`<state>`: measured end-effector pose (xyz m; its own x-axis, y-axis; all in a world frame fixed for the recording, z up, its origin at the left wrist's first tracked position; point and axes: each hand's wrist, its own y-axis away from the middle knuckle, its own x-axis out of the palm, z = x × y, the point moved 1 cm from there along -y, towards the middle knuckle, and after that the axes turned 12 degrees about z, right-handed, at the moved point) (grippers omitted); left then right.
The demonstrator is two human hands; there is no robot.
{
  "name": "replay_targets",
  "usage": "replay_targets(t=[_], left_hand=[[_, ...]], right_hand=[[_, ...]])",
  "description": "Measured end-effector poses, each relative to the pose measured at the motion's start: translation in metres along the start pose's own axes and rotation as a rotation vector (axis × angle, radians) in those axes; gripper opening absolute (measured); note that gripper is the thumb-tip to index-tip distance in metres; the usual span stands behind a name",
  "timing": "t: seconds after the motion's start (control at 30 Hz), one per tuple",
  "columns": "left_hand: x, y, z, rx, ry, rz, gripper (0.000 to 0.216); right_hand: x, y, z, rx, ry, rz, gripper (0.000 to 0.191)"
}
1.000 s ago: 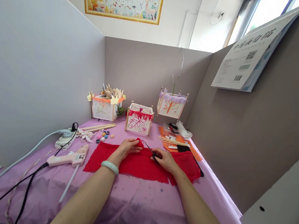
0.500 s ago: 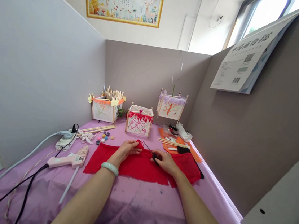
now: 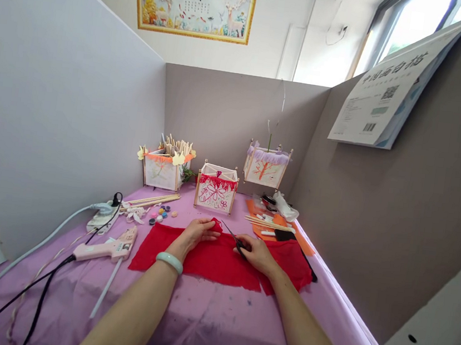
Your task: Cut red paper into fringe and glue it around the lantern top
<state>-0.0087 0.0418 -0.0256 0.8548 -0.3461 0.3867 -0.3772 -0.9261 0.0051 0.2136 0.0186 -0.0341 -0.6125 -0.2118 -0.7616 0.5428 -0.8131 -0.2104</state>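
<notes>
Little has moved in 1 second: the left hand [image 3: 197, 233] still pinches up the far edge of the red cloth [image 3: 211, 261] spread on the table [image 3: 212, 318], the right hand [image 3: 255, 252] still grips the black scissors [image 3: 233, 235] with tips at that pinched bit, so the cut looks barely advanced.

Red cloth [image 3: 207, 258] (plain), lilac tablecloth [image 3: 204, 320], pink glue gun [image 3: 106, 248].

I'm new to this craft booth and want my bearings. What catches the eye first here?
The red cloth spread mid-table on the purple cover stands out, with the left hand pinching its far edge and the right hand holding small scissors to it. Behind it, three small paper lanterns stand in a row at the back, and a pink glue gun lies to the left.
</notes>
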Motion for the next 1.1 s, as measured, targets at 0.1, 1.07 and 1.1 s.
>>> replay_targets(t=[0.1,1.07,1.1], left_hand=[[0.0018,0.0012,-0.0008,0.002,-0.008,0.001,0.011],[-0.0026,-0.0026,0.0039,0.014,0.015,0.018,0.015],[-0.0025,-0.0023,0.0037,0.013,0.013,0.016,0.016]], right_hand=[[-0.0004,0.0003,0.0008,-0.012,0.013,-0.006,0.034],[-0.0008,-0.0005,-0.0013,0.012,0.005,-0.001,0.034],[-0.0007,-0.0006,-0.0013,0.011,0.006,-0.004,0.035]])
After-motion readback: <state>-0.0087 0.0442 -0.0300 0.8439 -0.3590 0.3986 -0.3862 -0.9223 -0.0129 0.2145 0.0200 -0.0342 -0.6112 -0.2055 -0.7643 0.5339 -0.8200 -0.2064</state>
